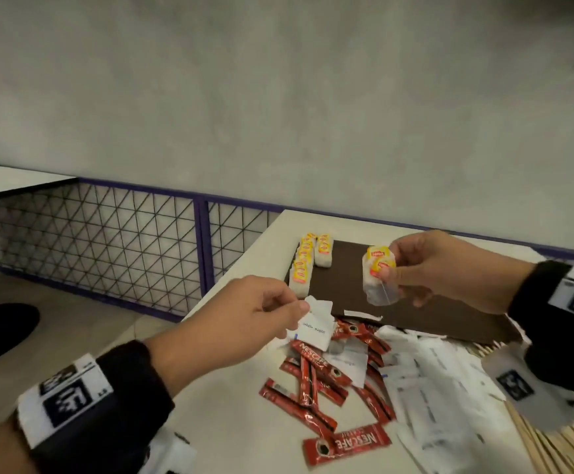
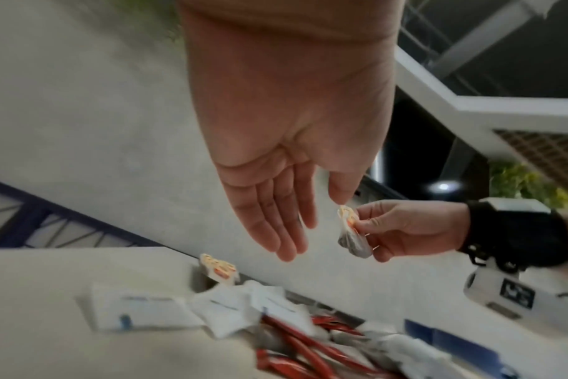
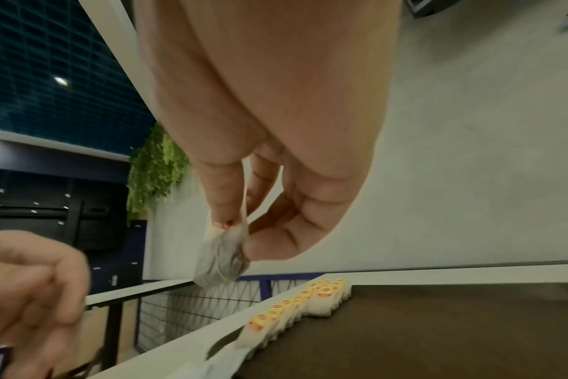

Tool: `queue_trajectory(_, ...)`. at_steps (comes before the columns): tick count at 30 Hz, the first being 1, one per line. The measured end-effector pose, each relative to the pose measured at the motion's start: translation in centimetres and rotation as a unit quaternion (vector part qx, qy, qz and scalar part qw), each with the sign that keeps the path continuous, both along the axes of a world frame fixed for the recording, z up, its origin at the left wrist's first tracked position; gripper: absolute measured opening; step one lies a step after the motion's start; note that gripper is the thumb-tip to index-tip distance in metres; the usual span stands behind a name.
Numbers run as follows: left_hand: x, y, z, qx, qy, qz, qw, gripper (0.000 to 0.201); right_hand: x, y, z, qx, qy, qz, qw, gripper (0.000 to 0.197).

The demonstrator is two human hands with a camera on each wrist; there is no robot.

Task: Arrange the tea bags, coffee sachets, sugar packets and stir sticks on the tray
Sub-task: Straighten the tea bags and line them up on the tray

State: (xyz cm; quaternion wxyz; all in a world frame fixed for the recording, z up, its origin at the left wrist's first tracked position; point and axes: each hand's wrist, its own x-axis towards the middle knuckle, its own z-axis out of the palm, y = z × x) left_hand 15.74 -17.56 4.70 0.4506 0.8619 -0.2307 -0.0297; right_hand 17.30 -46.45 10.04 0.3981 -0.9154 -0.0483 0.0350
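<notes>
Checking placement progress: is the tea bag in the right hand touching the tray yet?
Apart. The right wrist view shows the tea bag hanging from the right hand, above the tray.

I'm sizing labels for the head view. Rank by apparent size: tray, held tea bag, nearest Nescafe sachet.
1. tray, clearly largest.
2. Nescafe sachet.
3. tea bag in the right hand.
The sachet lies nearer the camera, so its lead over the bag is unsure.

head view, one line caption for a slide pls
Right hand holds a tea bag above the brown tray; left hand pinches a white packet.
</notes>
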Motion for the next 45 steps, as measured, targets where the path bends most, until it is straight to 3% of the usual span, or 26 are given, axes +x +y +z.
queue_trajectory(5,5.5,-1.0,0.9,0.204,-0.026,0.011,0.979,0.026,9.0,0.1,-0.8,0.019,0.038,-0.046,0.998,0.023)
queue_trajectory(12,11.6,-4.0,-1.9,0.298,-0.057,-0.013,0.953,0.023,17.1,1.7,-3.6,0.038,0.103,-0.073,0.991,0.028)
queue_trajectory(21,16.2,-3.2,-2.3,0.290,-0.065,0.000,0.955,0.024,20.5,2.9,-6.6,-0.004,0.178,-0.067,0.982,0.021)
queue_trajectory(31,16.2,-2.9,-3.3,0.266,-0.094,-0.017,0.959,0.019,21.5,4.1,-7.3,-0.017,0.175,-0.116,0.978,0.033)
queue_trajectory(37,16.3,-3.4,-2.9,0.254,-0.083,-0.017,0.964,0.019,21.4,4.4,-6.8,-0.001,0.165,-0.116,0.980,0.012)
queue_trajectory(41,16.1,-3.4,-3.0,0.257,-0.077,-0.015,0.963,0.018,21.2,4.5,-6.6,0.002,0.153,-0.099,0.983,0.010)
queue_trajectory(45,16.0,-3.2,-3.1,0.269,-0.079,-0.017,0.960,0.018,20.9,4.1,-6.4,-0.057,0.140,-0.082,0.985,0.016)
